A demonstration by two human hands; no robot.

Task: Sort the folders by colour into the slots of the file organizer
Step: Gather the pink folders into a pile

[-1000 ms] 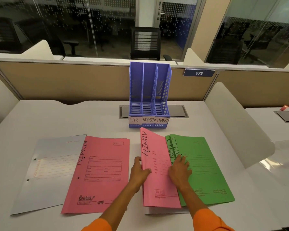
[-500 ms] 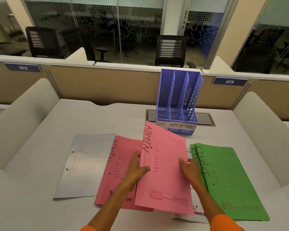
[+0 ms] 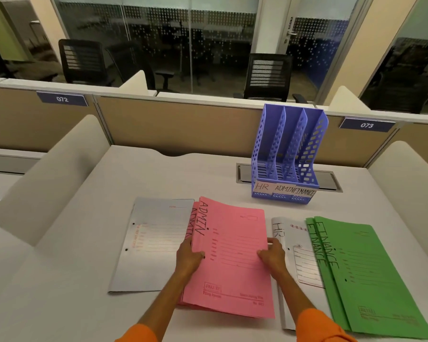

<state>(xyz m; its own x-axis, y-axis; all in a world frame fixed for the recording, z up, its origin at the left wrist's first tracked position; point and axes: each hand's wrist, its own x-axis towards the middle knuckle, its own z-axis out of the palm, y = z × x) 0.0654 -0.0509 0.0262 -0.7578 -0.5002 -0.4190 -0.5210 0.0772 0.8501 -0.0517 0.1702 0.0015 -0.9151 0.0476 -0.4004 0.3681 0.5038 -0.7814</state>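
Observation:
A pink folder [image 3: 235, 257] marked ADMIN lies on top of a second pink ADMIN folder [image 3: 190, 223], whose left edge peeks out. My left hand [image 3: 189, 256] grips the top folder's left edge and my right hand [image 3: 272, 255] grips its right edge. A pale grey-white folder [image 3: 153, 243] lies to the left. A white HR folder [image 3: 292, 245] lies to the right, partly under two green FINANCE folders [image 3: 371, 275]. The blue three-slot file organizer [image 3: 288, 156], labelled HR, ADMIN, FINANCE, stands behind with nothing in its slots.
The white desk [image 3: 59, 280] has curved side dividers [image 3: 50, 178] left and right and a beige partition behind. A metal cable hatch [image 3: 329, 181] sits under and behind the organizer.
The top pink folder has moved left and come down flatter onto the other pink folder, uncovering the white HR folder. The view has shifted left.

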